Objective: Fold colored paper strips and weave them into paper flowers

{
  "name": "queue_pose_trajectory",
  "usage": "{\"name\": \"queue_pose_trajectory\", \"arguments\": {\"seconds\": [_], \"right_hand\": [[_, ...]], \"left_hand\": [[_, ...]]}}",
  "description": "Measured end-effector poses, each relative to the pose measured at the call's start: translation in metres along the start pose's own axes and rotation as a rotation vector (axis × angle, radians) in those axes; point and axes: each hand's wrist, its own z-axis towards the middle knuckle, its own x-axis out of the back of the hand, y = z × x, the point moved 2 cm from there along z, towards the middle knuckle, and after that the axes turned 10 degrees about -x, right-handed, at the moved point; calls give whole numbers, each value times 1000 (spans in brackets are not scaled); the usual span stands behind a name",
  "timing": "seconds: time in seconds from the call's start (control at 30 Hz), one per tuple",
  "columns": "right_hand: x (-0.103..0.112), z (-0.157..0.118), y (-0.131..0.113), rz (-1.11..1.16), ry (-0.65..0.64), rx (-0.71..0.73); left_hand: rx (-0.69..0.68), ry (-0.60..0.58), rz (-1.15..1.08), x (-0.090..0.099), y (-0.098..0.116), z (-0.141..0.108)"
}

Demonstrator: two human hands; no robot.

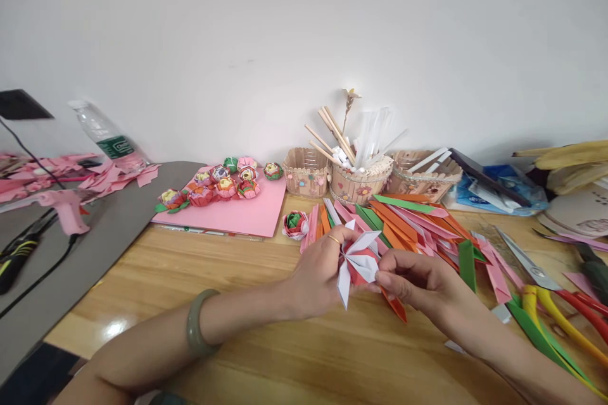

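Observation:
A folded paper flower [360,261] with pale lilac petals over a red-pink layer is between my two hands, above the wooden table. My left hand [316,272] wraps round its left side, a ring on one finger. With thumb and forefinger my right hand [413,281] pinches the tip of a petal at the flower's right. Folded paper strips [403,228] in orange, pink, green and lilac lie heaped just behind the hands. One finished-looking paper flower [295,225] rests left of the heap.
Several paper flowers sit on pink sheets [256,212] at the back left. Baskets [308,174] with sticks stand against the wall. Scissors [536,275] lie at the right. A pink glue gun [70,210], a cutter [16,262] and a bottle [107,133] are at the left.

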Motion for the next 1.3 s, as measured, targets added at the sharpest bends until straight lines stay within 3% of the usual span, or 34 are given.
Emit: {"name": "queue_pose_trajectory", "arguments": {"seconds": [0.13, 0.27, 0.37, 0.47, 0.67, 0.83, 0.93, 1.0, 1.07, 1.17, 1.3], "right_hand": [[1, 1, 1, -27, 15, -5], [8, 2, 3, -84, 15, -19], [19, 2, 2, -52, 176, 68], [26, 0, -5, -16, 337, 171], [15, -3, -18, -60, 273, 213], [14, -6, -20, -92, 316, 261], [15, -7, -19, -157, 339, 307], [16, -8, -19, -209, 386, 363], [16, -9, -18, -267, 427, 441], [14, -11, -17, -366, 456, 587], [12, -13, -15, -501, 509, 725]], "left_hand": [[38, -14, -159, 0, 2, 1], [63, -101, -420, 3, 11, 6], [71, -162, -548, 6, 17, 10], [168, -189, -648, 4, 16, 11], [288, -150, -723, -2, 10, 6], [245, -274, -785, -2, 5, 5], [161, -159, -873, 6, 4, 9], [105, 15, -814, 13, 6, 12], [64, 94, -630, 16, 9, 13], [-25, 53, -357, 13, 16, 11], [-145, 77, -172, 7, 20, 7]]}}
